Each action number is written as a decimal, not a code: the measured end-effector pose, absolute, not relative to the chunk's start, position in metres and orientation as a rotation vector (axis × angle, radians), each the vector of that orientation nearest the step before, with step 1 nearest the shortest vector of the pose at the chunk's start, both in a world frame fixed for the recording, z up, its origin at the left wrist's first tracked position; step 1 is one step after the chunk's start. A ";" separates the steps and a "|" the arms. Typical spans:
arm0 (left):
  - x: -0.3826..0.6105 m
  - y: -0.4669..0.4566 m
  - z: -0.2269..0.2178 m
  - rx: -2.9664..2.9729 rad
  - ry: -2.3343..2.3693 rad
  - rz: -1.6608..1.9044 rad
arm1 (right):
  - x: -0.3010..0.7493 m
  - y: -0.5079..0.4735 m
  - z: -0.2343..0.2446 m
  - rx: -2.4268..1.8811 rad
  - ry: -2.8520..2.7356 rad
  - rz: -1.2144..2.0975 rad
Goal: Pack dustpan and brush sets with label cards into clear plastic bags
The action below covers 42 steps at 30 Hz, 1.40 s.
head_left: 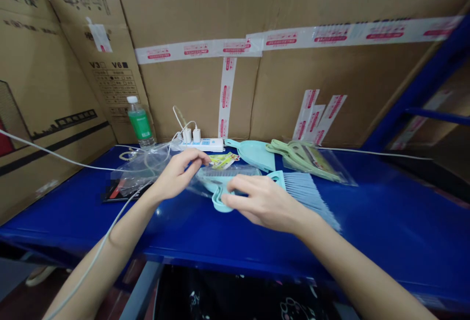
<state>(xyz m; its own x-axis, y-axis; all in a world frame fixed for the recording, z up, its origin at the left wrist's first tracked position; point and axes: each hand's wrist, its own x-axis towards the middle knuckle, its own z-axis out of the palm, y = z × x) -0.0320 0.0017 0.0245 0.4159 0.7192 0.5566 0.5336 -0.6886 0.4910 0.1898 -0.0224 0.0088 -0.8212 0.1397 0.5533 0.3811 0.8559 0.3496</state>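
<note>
A turquoise dustpan piece with a looped handle lies in front of me, partly inside a clear plastic bag. Bent fingers of my right hand close on its handle; the hand covers part of it. My left hand is at the bag's left end, thumb and fingers drawn together at its edge. Just beyond the left fingertips lies a yellow-green printed card. To the right of my right hand rests a turquoise brush with blue bristles, half hidden by that hand.
Another turquoise dustpan and a bagged green dustpan set lie at the back of the blue table. A power strip, a bottle and crumpled plastic stand left. A white cable crosses my left arm.
</note>
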 end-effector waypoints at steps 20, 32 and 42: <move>-0.036 0.028 0.000 2.092 1.106 0.752 | 0.245 -0.046 0.004 -0.335 -2.304 -0.618; -0.019 0.013 -0.004 1.694 1.013 0.719 | 0.268 -0.027 -0.003 -0.490 -2.000 -0.351; -0.025 0.007 0.011 1.840 1.044 0.894 | 0.270 -0.019 -0.007 -0.523 -1.964 -0.336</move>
